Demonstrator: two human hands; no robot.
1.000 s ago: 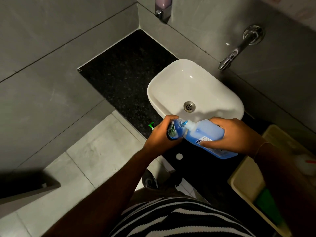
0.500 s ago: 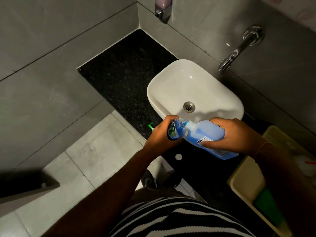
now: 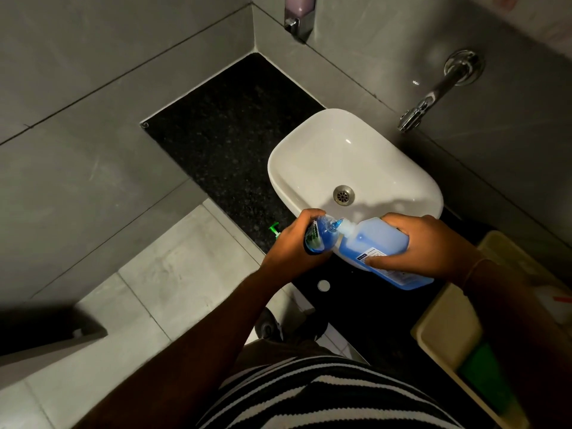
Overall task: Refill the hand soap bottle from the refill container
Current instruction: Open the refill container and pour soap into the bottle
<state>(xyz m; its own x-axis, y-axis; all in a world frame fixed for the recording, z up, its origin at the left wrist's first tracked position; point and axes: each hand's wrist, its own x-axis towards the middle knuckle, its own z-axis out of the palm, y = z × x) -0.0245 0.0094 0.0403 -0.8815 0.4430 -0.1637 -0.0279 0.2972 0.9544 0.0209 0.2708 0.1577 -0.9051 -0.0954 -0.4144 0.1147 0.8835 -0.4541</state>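
My left hand [image 3: 291, 243] grips the small hand soap bottle [image 3: 322, 235], a clear bottle with a green label and blue soap inside, held upright at the near rim of the sink. My right hand [image 3: 424, 246] holds the refill container [image 3: 371, 246], a larger translucent bottle of blue liquid with a white label, tipped to the left. Its white spout meets the mouth of the small bottle. A green pump head [image 3: 274, 228] lies on the black counter just left of my left hand. A small white cap [image 3: 323, 285] lies on the counter below the bottles.
A white basin [image 3: 306, 162] with a metal drain [image 3: 343, 194] sits on a black granite counter [image 3: 229, 144]. A chrome tap [image 3: 433, 97] juts from the grey wall at right. A wall dispenser [image 3: 298, 13] hangs at the top. A beige bin [image 3: 448, 332] stands at lower right.
Hardly anything has moved. The refill container stays tipped against the small bottle's mouth, and both hands hold their places.
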